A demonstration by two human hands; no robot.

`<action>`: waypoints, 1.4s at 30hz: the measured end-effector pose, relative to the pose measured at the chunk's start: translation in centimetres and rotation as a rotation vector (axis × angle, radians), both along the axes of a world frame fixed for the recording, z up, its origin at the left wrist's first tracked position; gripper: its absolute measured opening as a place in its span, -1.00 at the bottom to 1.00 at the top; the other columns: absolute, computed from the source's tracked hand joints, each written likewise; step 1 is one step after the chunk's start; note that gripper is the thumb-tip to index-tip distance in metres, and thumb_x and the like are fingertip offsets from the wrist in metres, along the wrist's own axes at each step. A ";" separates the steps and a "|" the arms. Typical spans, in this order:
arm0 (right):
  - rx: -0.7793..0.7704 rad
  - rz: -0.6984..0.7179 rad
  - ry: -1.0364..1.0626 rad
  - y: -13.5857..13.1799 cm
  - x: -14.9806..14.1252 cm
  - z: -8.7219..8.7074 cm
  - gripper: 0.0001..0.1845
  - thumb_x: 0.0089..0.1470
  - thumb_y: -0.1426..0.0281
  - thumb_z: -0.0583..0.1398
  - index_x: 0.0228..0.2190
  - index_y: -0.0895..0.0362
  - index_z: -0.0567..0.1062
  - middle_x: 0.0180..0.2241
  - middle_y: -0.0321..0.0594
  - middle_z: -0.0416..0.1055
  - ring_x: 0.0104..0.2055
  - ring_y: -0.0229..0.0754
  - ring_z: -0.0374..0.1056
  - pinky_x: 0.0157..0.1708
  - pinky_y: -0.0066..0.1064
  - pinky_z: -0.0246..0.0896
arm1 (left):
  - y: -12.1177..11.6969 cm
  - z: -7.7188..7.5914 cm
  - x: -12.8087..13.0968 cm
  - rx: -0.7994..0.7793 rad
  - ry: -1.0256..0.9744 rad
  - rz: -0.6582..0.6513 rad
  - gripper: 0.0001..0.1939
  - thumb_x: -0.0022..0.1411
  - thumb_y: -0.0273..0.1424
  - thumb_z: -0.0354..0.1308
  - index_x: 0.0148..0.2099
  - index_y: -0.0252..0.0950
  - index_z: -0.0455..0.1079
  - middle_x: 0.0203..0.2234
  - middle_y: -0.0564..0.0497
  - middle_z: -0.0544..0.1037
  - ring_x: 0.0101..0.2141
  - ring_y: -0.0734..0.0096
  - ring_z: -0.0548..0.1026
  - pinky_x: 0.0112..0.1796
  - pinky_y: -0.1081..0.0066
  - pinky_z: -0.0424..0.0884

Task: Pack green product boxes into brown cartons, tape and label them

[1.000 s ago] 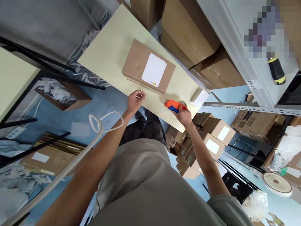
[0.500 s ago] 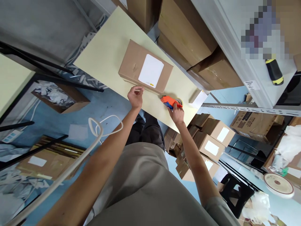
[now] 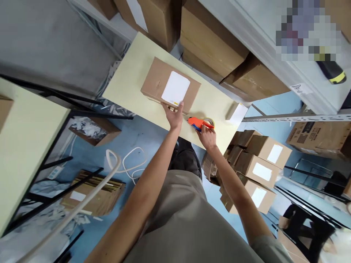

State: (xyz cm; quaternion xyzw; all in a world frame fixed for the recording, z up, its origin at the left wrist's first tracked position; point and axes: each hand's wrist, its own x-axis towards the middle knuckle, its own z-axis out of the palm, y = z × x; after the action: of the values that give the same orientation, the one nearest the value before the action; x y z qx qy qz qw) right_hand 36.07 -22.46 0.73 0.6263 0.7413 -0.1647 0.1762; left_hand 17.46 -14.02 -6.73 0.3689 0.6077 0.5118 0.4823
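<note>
A brown cardboard box [image 3: 155, 78] with a white label [image 3: 176, 87] on top lies on the pale yellow table [image 3: 123, 82]. My left hand [image 3: 173, 116] grips the box's near edge, thumb up by the label's corner and fingers against the near side, partly hidden. To the right, my right hand [image 3: 207, 137] is closed on an orange and blue tape dispenser [image 3: 197, 122] with a roll of tape in it. The dispenser is at the table's near edge, just beside the box's right corner.
A small white box [image 3: 236, 112] stands at the table's right end. Large cartons [image 3: 214, 36] line the shelf behind. Labelled boxes [image 3: 257, 168] are stacked at the right. A white hose-like arm [image 3: 82, 202] crosses the lower left, near flattened cardboard [image 3: 90, 197].
My left hand has moved right along the box's near edge and now grips it with the thumb on top. My right hand still holds the tape dispenser. The view has shifted.
</note>
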 end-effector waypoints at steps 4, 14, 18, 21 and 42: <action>-0.056 0.094 0.091 -1.2 -3.3 0.0 -0.47 0.60 0.19 0.01 0.28 0.39 0.33 -0.01 0.31 0.65 0.09 0.16 0.59 0.23 -0.15 0.27 | 0.9 1.0 -5.9 -0.011 0.026 -0.072 0.19 0.32 0.10 0.43 0.70 -0.12 -0.16 0.55 -0.24 0.25 0.47 -0.05 0.36 0.43 0.04 0.37; -0.139 -0.038 0.243 -4.8 -9.6 -0.5 -0.51 0.58 0.27 0.02 0.28 0.40 0.33 0.07 0.41 0.59 0.13 0.20 0.58 0.20 -0.11 0.28 | 0.4 3.0 -10.9 -0.097 0.178 -0.333 0.28 0.28 0.41 0.18 0.72 -0.03 -0.33 0.55 -0.18 0.27 0.49 0.01 0.32 0.40 -0.03 0.40; -0.169 -0.138 0.189 -8.5 -4.3 0.6 -0.50 0.58 0.19 0.04 0.24 0.34 0.37 0.04 0.36 0.62 0.09 0.21 0.61 0.13 -0.14 0.31 | 0.6 3.5 -10.1 -0.069 0.253 -0.374 0.22 0.31 0.41 0.14 0.72 0.03 -0.30 0.58 -0.13 0.22 0.49 0.06 0.33 0.38 0.03 0.43; -0.135 -0.229 0.113 -9.9 1.1 1.2 -0.51 0.57 0.17 0.05 0.19 0.33 0.40 -0.02 0.31 0.66 0.04 0.22 0.61 0.11 -0.12 0.31 | 0.7 3.6 -10.0 -0.025 0.298 -0.402 0.19 0.31 0.39 0.17 0.72 0.03 -0.23 0.57 -0.12 0.24 0.49 0.09 0.33 0.39 0.09 0.42; -0.019 0.081 0.304 2.9 0.7 -1.2 -0.50 0.56 0.34 -0.01 0.27 0.49 0.37 0.01 0.34 0.65 0.10 0.24 0.57 0.31 0.06 0.15 | 5.0 6.3 -16.0 -0.098 0.251 -0.628 -0.10 0.20 -0.12 0.44 0.53 -0.13 0.31 0.35 -0.22 0.54 0.40 -0.12 0.45 0.42 -0.16 0.31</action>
State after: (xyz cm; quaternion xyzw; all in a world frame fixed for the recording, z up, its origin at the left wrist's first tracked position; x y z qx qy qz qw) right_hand 36.82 -19.53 -0.50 0.5619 0.7826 -0.2572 0.0745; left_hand 1.50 -9.00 -0.41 0.5745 0.5429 0.2591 0.5550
